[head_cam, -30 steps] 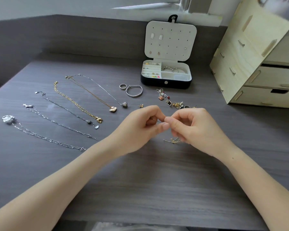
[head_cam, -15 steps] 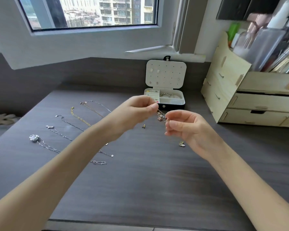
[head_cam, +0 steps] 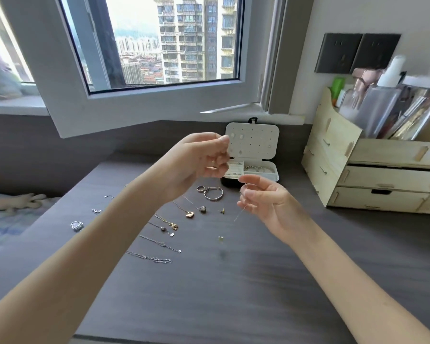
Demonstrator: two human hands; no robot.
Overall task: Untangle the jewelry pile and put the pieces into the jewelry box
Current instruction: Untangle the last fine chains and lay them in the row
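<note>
One thin pale strand (head_cam: 239, 213) was up in the air over the desk (head_cam: 233, 294), pinched between thumb and forefinger of the right hand (head_cam: 266, 203), with the loose end hanging down. It was too fine to make out links or a clasp. Left hand (head_cam: 199, 162) was just beside and higher, fingers curled, thumb and forefinger tips together. Couldn't tell if it gripped the strand.

That hand hid the left edge of the jewelry box (head_cam: 252, 145). The box sat open behind both hands, lid upright with a few studs on it. A beaded bracelet (head_cam: 256, 168) lay in its right tray and small bits in the left slots.

Ring (head_cam: 200, 188) and bangle (head_cam: 213, 193) lay just in front of the box. Several necklaces (head_cam: 190, 214) lay stretched out, apart from each other, on the left, partly under the left forearm. Two small earrings (head_cam: 220, 239) lay loose mid-desk. Wooden drawer organizer (head_cam: 382, 175) stood right of the box.
</note>
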